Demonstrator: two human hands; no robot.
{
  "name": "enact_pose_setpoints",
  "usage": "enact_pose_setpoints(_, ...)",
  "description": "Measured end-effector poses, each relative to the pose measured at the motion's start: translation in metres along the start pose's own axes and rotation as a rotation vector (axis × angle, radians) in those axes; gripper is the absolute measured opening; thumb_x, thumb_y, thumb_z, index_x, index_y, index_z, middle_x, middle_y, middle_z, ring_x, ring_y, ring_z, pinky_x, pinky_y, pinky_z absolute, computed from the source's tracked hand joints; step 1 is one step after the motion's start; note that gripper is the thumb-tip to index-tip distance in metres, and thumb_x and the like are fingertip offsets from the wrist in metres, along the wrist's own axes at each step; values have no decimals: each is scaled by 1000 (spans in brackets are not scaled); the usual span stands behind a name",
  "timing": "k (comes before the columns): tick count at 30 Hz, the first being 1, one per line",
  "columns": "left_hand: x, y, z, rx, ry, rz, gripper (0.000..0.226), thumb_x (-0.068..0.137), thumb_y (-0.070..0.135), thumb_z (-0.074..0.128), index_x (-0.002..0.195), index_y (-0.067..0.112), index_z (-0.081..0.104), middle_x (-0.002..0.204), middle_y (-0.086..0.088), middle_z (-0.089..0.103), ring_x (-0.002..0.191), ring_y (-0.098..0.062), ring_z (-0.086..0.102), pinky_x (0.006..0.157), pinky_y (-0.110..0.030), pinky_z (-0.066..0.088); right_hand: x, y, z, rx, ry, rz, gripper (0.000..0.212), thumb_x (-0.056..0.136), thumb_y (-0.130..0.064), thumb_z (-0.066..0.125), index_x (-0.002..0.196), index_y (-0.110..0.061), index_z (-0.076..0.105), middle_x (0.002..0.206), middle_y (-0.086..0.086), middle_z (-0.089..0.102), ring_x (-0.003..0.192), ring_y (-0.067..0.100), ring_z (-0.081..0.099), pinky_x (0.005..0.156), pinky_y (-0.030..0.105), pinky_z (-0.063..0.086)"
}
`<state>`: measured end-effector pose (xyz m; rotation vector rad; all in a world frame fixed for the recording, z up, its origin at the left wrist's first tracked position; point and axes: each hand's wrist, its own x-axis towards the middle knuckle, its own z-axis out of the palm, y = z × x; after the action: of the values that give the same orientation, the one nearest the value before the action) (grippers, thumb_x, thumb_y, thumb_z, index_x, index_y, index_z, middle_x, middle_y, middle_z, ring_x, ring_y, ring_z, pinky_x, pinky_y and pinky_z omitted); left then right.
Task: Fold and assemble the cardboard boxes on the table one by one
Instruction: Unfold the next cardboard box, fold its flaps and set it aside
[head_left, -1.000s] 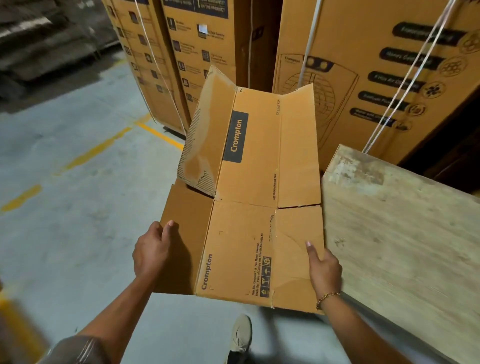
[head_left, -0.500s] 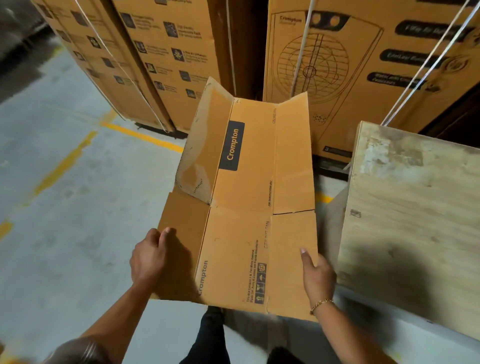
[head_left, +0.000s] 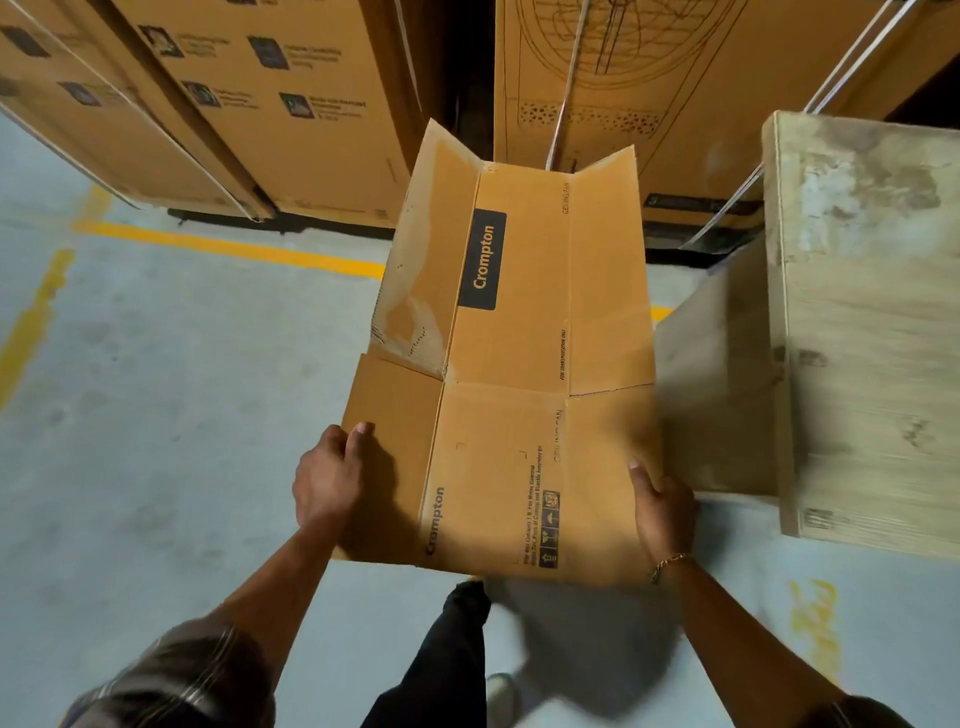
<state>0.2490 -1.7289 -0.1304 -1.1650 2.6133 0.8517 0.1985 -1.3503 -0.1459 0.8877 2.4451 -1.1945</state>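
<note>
A brown Crompton cardboard box (head_left: 514, 395) is held in the air in front of me, over the floor. It is unfolded, with its far flaps spread up and outward. My left hand (head_left: 330, 475) grips its near left panel, thumb on top. On the near right edge, my right hand (head_left: 662, 506) holds the box, fingers partly behind the cardboard. A gold bracelet sits on that wrist. The wooden table (head_left: 872, 322) stands just right of the box, its corner close to the box's right side.
Large strapped cartons (head_left: 270, 104) stand stacked against the far side, right behind the box. The grey concrete floor (head_left: 171, 415) has yellow lines. My dark trouser leg (head_left: 441, 660) and a shoe show below the box.
The view has tilted down and moved closer to the stacked cartons and the table. The box stays in both hands, held the same way, and now sits nearer the table corner.
</note>
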Motion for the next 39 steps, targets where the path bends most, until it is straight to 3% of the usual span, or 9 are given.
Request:
enact_pose_setpoints(5, 19, -24, 37, -9, -14, 28, 53, 104, 59, 35, 94, 11, 56, 88, -9, 62, 84, -32, 58, 77, -42, 48, 19, 27, 25, -16, -13, -57, 40, 98, -31, 63, 100, 8, 70, 97, 28, 69, 87, 37, 61, 70, 37, 38)
enact_pose_setpoints(14, 94, -74, 151, 8, -5, 67, 51, 105, 55, 35, 94, 10, 56, 87, -8, 58, 82, -32, 55, 77, -41, 46, 88, 88, 115, 57, 20, -149, 62, 82, -44, 53, 102, 12, 68, 89, 24, 65, 82, 34, 56, 66, 30, 26)
enact_pose_setpoints(17, 121, -98, 196, 13, -3, 68, 52, 105, 57, 34, 92, 11, 55, 87, -10, 60, 84, -34, 57, 77, -42, 47, 116, 122, 154, 59, 29, -105, 52, 86, -48, 57, 88, 3, 68, 72, 5, 55, 74, 26, 51, 56, 36, 25)
enact_pose_setpoints(22, 158, -133, 274, 10, -10, 74, 52, 105, 57, 35, 92, 12, 55, 93, -16, 66, 84, -36, 59, 77, -44, 49, 168, 180, 210, 72, 36, -80, 49, 83, -54, 56, 82, -6, 65, 69, 5, 58, 65, 24, 51, 58, 33, 37)
enact_pose_setpoints(25, 180, -149, 317, 15, -13, 76, 51, 105, 57, 35, 95, 12, 57, 97, -17, 68, 83, -32, 56, 77, -41, 47, 201, 211, 240, 19, 14, -89, 36, 97, -39, 62, 72, -14, 59, 63, -2, 53, 63, 24, 51, 57, 27, 37)
enact_pose_setpoints(30, 217, -172, 366, -1, -29, 95, 52, 105, 57, 34, 94, 11, 56, 96, -17, 67, 88, -36, 60, 80, -45, 51, 246, 246, 284, 4, 11, -26, 39, 101, -29, 55, 63, -21, 50, 58, 2, 46, 59, 23, 43, 54, 30, 30)
enact_pose_setpoints(33, 238, -184, 389, 0, -69, 108, 50, 106, 55, 35, 95, 11, 55, 99, -18, 67, 93, -39, 61, 81, -46, 50, 265, 257, 305, -22, -39, 9, 32, 102, -26, 50, 77, -11, 61, 73, 11, 58, 76, 31, 55, 64, 35, 38)
enact_pose_setpoints(36, 249, -198, 409, -30, -136, 120, 45, 107, 50, 37, 100, 9, 55, 104, -18, 66, 97, -38, 61, 81, -43, 45, 283, 272, 318, -104, -64, 18, 32, 105, -21, 43, 114, 0, 66, 114, 22, 64, 110, 40, 59, 92, 41, 45)
enact_pose_setpoints(39, 258, -207, 423, -43, -152, 95, 45, 107, 48, 37, 105, 7, 54, 110, -21, 66, 99, -39, 60, 83, -44, 44, 287, 279, 328, -57, -73, 19, 24, 102, -21, 46, 91, -11, 64, 101, 20, 64, 103, 41, 59, 91, 45, 44)
